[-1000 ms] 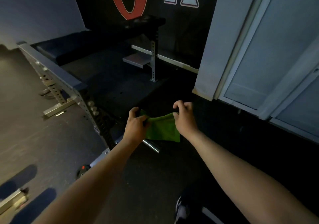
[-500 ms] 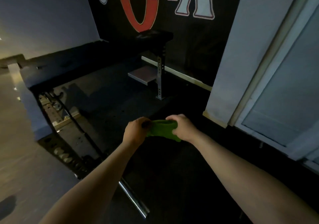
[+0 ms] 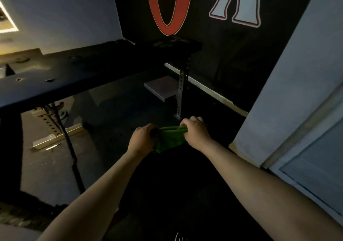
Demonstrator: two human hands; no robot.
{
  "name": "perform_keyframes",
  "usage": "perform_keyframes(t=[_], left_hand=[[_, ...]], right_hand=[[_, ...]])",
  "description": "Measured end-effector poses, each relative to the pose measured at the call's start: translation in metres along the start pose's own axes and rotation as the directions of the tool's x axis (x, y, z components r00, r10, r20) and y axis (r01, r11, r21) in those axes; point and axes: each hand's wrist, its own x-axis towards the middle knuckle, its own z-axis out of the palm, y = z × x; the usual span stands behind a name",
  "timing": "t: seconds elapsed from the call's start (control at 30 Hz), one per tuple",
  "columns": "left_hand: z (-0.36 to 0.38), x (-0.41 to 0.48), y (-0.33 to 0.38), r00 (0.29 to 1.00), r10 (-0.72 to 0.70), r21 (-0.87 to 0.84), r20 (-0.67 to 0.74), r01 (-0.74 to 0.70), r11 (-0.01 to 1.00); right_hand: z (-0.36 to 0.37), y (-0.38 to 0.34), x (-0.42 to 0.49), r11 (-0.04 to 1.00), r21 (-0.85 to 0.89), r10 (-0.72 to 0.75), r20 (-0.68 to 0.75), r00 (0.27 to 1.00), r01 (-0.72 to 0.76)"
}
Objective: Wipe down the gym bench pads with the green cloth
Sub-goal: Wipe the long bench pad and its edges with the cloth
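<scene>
A green cloth (image 3: 169, 138) is bunched between both hands in the middle of the head view, held out over the dark floor. My left hand (image 3: 142, 138) grips its left end and my right hand (image 3: 195, 132) grips its right end, fingers curled over the top edge. The long black bench pad (image 3: 78, 70) runs from the lower left up to the back wall, and a shorter black pad (image 3: 178, 43) sits at its far end on a perforated metal post. Both hands are apart from the pads, in front of and to the right of them.
A perforated metal upright (image 3: 181, 90) with a grey plate (image 3: 160, 88) stands beyond the hands. A dark rack frame (image 3: 9, 148) and a cable (image 3: 69, 148) fill the left side. A white door and frame (image 3: 297, 101) close off the right. A painted wall logo (image 3: 168, 8) is behind.
The view has lifted and moved closer to the bench. Both hands have stayed on the cloth and bunched it tighter between them.
</scene>
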Motion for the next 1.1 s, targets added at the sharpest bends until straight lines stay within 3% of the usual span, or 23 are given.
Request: perform_keyframes(t=[0.13, 0.27, 0.33, 0.4, 0.53, 0.67, 0.87, 1.1], left_hand=[[-0.007, 0.048, -0.005, 0.992, -0.058, -0.103, -0.115, 0.046, 0.994], [-0.021, 0.096, -0.009, 0.939, -0.13, -0.119, -0.317, 0.097, 0.988], [-0.023, 0.116, -0.013, 0.931, -0.172, -0.156, -0.323, 0.127, 0.98], [-0.023, 0.138, -0.021, 0.905, -0.284, -0.27, -0.317, 0.201, 0.942], [-0.026, 0.182, -0.042, 0.83, -0.48, -0.489, -0.286, 0.304, 0.817], [-0.056, 0.219, -0.055, 0.742, -0.577, -0.599, -0.342, 0.301, 0.742], [-0.102, 0.235, -0.099, 0.576, -0.716, -0.821, -0.395, 0.13, 0.557], [-0.155, 0.229, -0.157, 0.433, -0.796, -0.89, -0.422, -0.032, 0.455]], right_hand=[[-0.012, 0.009, 0.062, 0.998, -0.047, -0.045, 0.001, 0.999, 0.045], [-0.021, -0.005, 0.135, 0.974, 0.228, -0.026, 0.057, 0.998, 0.012], [-0.02, -0.02, 0.167, 0.919, 0.393, 0.0, 0.046, 0.999, -0.018], [-0.015, -0.033, 0.203, 0.892, 0.452, -0.021, 0.021, 1.0, 0.009], [-0.004, -0.053, 0.26, 0.852, 0.495, -0.211, 0.032, 0.977, 0.168], [0.0, -0.078, 0.321, 0.769, 0.602, -0.376, 0.153, 0.914, 0.215], [0.019, -0.147, 0.38, 0.641, 0.725, -0.572, 0.23, 0.787, 0.254], [0.04, -0.241, 0.42, 0.533, 0.844, -0.709, 0.481, 0.515, -0.054]])
